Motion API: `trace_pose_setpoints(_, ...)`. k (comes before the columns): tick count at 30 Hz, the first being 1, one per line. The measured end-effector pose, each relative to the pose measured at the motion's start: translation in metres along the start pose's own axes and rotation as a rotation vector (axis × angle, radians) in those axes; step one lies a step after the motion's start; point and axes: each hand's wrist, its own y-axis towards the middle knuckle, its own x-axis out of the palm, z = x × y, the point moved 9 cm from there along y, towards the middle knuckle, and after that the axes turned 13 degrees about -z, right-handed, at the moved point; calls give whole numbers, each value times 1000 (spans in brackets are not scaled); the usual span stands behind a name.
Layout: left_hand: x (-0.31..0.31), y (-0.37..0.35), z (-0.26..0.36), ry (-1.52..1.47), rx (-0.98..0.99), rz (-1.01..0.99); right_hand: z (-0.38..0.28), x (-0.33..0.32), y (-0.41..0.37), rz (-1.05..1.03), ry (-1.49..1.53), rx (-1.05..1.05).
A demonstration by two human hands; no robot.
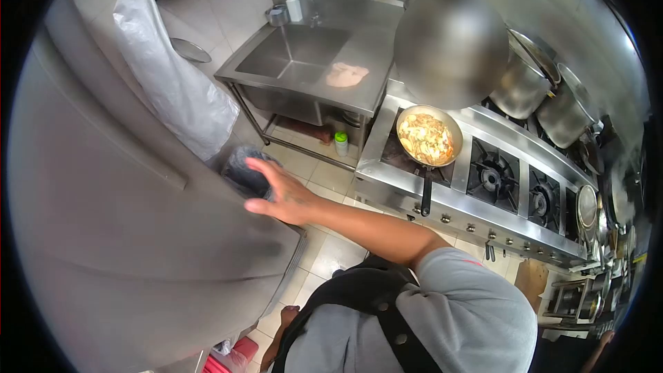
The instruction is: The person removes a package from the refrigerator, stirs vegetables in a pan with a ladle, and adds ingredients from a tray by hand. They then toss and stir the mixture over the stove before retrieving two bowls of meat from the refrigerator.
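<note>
My right hand (282,197) reaches across to the left with thumb and fingers spread, holding nothing, between the large grey door or panel (138,221) and the stove. A dark bin with a plastic liner (242,169) shows just behind its fingers. Low beside the apron, my left hand (290,314) is small and partly hidden, so its fingers cannot be made out. On the stove's left burner sits a pan (452,128) of chopped, cooked food (425,139), its black handle pointing toward me.
A steel sink (290,52) stands ahead, with pale raw meat (347,74) on its drainboard. Large pots (518,83) line the stove's back. A blurred round shape (452,45) covers part of the wall. Part of another person (606,338) shows at lower right.
</note>
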Motion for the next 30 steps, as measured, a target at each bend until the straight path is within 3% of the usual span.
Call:
trace_pose_setpoints(2, 5, -15, 8, 77, 111, 32, 1, 28, 38, -133, 191, -22)
trace_pose_setpoints(5, 15, -44, 32, 212, 206, 62, 5, 48, 68, -140, 165, -16)
trace_pose_setpoints(8, 29, -54, 37, 214, 190, 78, 13, 47, 73, -168, 184, 58)
trace_pose_setpoints(14, 59, -79, 47, 279, 190, 173, 26, 50, 85, -202, 320, 13)
trace_pose_setpoints(18, 85, -112, 80, 439, 298, 350, 13, 39, 75, -231, 293, 86)
trace_pose_setpoints(19, 94, -117, 87, 456, 284, 404, 14, 42, 74, -248, 286, 99)
trace_pose_setpoints(21, 121, -109, 88, 401, 93, 323, 16, 42, 63, -198, 301, 20)
trace_pose_setpoints(23, 118, -159, 116, -244, -70, 390, 30, 51, 49, -181, 315, -57)
trace_pose_setpoints(25, 124, -164, 137, -264, -93, 395, -5, 27, 12, -165, 187, -49)
trace_pose_setpoints(27, 137, -167, 134, -619, -239, 467, -23, 17, -17, -211, 155, -77)
trace_pose_setpoints(30, 147, -186, 165, -938, -167, 537, -37, 11, -59, -335, 85, -146)
